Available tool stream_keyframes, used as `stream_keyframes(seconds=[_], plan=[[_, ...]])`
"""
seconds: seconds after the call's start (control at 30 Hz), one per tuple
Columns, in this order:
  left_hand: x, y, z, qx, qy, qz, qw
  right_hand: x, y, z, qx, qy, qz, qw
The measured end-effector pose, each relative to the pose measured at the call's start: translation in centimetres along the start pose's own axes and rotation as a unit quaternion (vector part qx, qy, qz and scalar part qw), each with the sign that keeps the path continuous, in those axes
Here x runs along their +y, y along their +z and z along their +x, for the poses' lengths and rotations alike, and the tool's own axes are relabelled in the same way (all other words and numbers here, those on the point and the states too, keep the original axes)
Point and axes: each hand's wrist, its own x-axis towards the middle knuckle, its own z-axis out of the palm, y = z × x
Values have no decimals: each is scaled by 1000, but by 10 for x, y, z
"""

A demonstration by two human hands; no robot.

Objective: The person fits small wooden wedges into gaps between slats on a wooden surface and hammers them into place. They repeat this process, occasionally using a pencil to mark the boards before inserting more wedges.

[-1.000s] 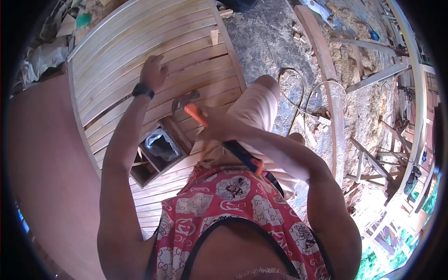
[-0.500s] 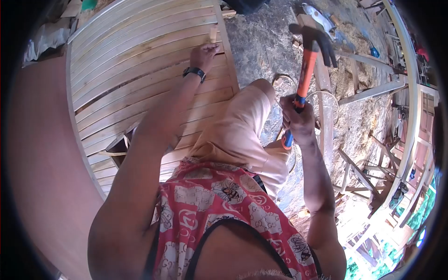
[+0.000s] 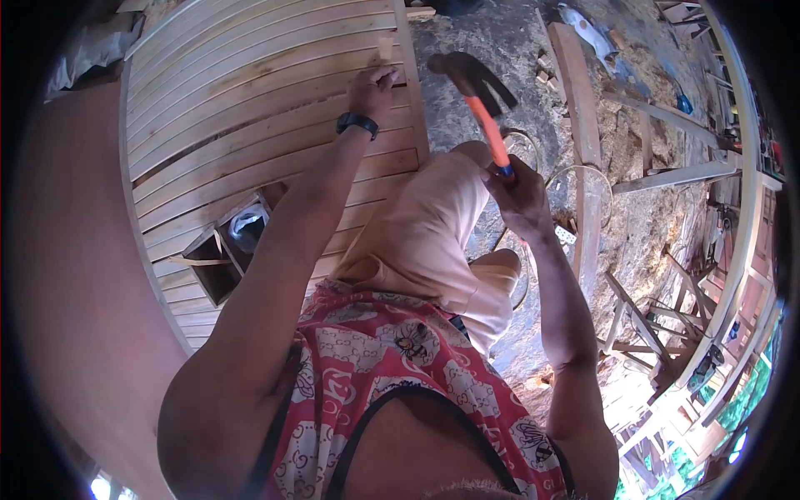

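Note:
My right hand point(image 3: 520, 196) is wrapped round the orange-and-blue handle of a claw hammer point(image 3: 488, 129). The hammer's dark head hangs over the floor just right of the slatted wooden panel point(image 3: 275, 92), with its claw to the right. Near the panel's right edge, my left hand point(image 3: 369, 93) rests with its fingers pinched together. Whatever those fingertips hold, if anything, is too small to make out. Just beyond them a small pale wood block point(image 3: 385, 48) sits on the slats.
On the slats left of my left arm stands a wooden box point(image 3: 210, 268) with a plastic bag inside. A smooth brown board point(image 3: 83, 250) lies along the left. Wooden beams point(image 3: 577, 100) and a wooden frame point(image 3: 667, 177) are on the right. Wood scraps point(image 3: 546, 71) lie on the floor.
The hammer has swung down and left, from upright beside the beam towards the panel's edge. My left hand stays at about the same spot. More of the wooden box shows now.

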Motion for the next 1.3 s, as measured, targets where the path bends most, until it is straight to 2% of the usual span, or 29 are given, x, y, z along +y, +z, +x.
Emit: stream_keyframes(seconds=[0.03, 0.3, 0.37, 0.4, 0.47, 0.5, 0.57, 0.6, 0.67, 0.7, 0.73, 0.77, 0.8, 0.87, 0.9, 0.97, 1.0, 1.07, 1.1, 1.17, 1.2, 1.27, 1.3], plan=[[-2, 2, 0, 5, 17, -6, 1000, -1, -2, 7, -9, -19, -69, 997], [9, 0, -5, 39, 91, 15, 995, -18, 8, 45, -1, -76, -67, 995], [7, 2, -5, 54, 119, 8, 991, -24, 9, 52, -1, -100, -104, 989], [9, 1, -5, 53, 117, 8, 992, -19, 11, 59, -2, -99, -105, 990], [13, -1, -5, 52, 133, 17, 990, 2, 14, 77, -36, -178, -160, 970], [10, -1, -6, 54, 130, 16, 990, 14, 15, 85, -40, -178, -161, 970], [5, 0, -6, 34, 138, 41, 989, 32, 17, 99, -64, -51, -179, 980], [5, 0, -6, 35, 136, 41, 989, 24, 17, 101, -67, -52, -180, 980], [7, 1, -6, 62, 168, 47, 983, 7, 12, 101, -74, 30, -204, 976], [8, 0, -7, 64, 163, 47, 983, 8, 10, 100, -78, 30, -206, 975], [10, 0, -8, 63, 163, 40, 984, 9, 7, 98, -65, -139, -242, 958], [12, -1, -7, 62, 163, 32, 984, 11, 6, 99, -50, -304, -270, 913], [10, 0, -7, 63, 160, 32, 985, 15, 8, 101, -52, -303, -270, 912], [8, 2, -7, 74, 160, 23, 984, 24, 12, 108, -49, -128, -186, 973], [8, 3, -9, 74, 160, 22, 984, 28, 10, 112, -48, -127, -187, 973], [10, 1, -6, 67, 160, 40, 984, 31, 6, 120, -109, 38, -245, 963], [8, 1, -4, 67, 165, 40, 983, 27, 4, 119, -104, 36, -243, 964], [1, -1, -7, 8, 89, -28, 996, 19, -1, 105, -94, 43, -246, 964], [0, -10, -5, 8, 91, -28, 995, 17, -4, 98, -92, 43, -245, 964], [-4, -37, -4, 29, 177, 110, 978, 18, -13, 78, -86, 99, -198, 971], [-5, -53, -2, 24, 175, 108, 978, 22, -15, 68, -76, 114, -173, 975], [-6, -81, 5, -11, 187, 248, 950, 37, -18, 50, -67, 135, -155, 976], [-7, -83, 8, -13, 189, 249, 950, 40, -18, 44, -57, 149, -137, 978]])
